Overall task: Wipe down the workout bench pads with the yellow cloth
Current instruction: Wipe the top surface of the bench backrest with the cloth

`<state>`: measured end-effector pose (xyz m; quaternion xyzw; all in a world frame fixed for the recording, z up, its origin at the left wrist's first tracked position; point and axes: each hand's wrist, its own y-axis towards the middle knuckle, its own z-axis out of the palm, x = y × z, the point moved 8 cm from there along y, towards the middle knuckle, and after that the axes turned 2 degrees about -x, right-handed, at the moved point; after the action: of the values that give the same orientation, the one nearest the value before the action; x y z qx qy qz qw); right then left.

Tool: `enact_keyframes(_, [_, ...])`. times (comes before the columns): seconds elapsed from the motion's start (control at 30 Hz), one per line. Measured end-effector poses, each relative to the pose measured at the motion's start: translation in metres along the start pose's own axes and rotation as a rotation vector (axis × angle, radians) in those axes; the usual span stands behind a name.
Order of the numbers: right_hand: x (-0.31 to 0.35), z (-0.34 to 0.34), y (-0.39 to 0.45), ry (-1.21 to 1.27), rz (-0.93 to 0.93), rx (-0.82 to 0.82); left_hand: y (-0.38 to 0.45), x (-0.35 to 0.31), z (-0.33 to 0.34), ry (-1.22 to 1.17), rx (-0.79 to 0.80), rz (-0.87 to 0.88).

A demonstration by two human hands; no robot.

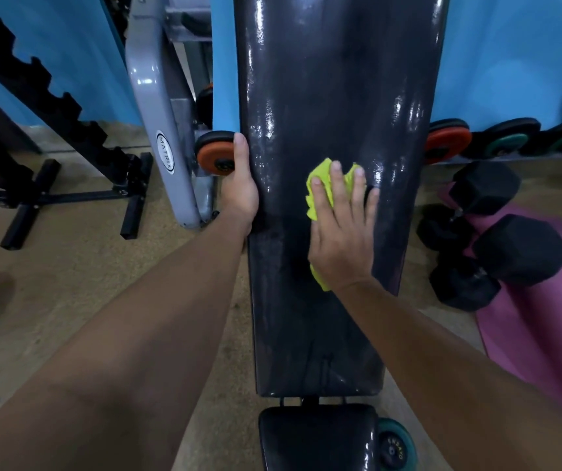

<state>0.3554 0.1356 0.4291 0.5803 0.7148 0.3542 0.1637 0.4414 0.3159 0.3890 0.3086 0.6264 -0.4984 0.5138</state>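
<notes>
The yellow cloth (320, 188) is pressed flat against the long black back pad (334, 113) of the workout bench, about midway along its length and slightly toward its right edge. It is covered by the right hand (342, 229), whose fingers are held straight and spread over the cloth; nothing is gripped, the cloth being only pinned under the palm and fingers. Yellow fabric is seen past the fingertips and below the heel of the palm. The left edge of the same pad is gripped by the left hand (240, 185), the thumb lying along the top surface and the fingers hidden round the side. The pad surface is glossy, with streaked reflections toward its far end. A smaller black seat pad (317, 440) is seen just beyond the near end of the back pad.

Close to the left edge of the pad a grey machine frame (157, 107) marked MATRIX is stood, with an orange dumbbell (216, 153) just beside the left hand. A black notched rack (52, 130) is set farther left on the floor. To the right, black hex dumbbells (497, 236) are lain on a pink mat (544, 338), and round orange and green dumbbells (497, 139) are lined along the blue wall (510, 56). A teal dumbbell (397, 443) is touching the seat pad's right side.
</notes>
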Motion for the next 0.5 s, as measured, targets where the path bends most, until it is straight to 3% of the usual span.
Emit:
enact_keyframes(0.17, [0.022,0.008,-0.024,0.005,-0.175,0.085,-0.014,-0.011,0.005,0.025,0.031,0.041])
enact_keyframes(0.33, [-0.029,-0.007,-0.028,-0.053,-0.049,0.050,-0.014,-0.012,0.003,0.003,0.021,0.041])
enact_keyframes(0.5, [0.007,0.000,-0.005,0.043,-0.029,-0.009,-0.013,-0.010,0.004,0.003,0.022,0.047])
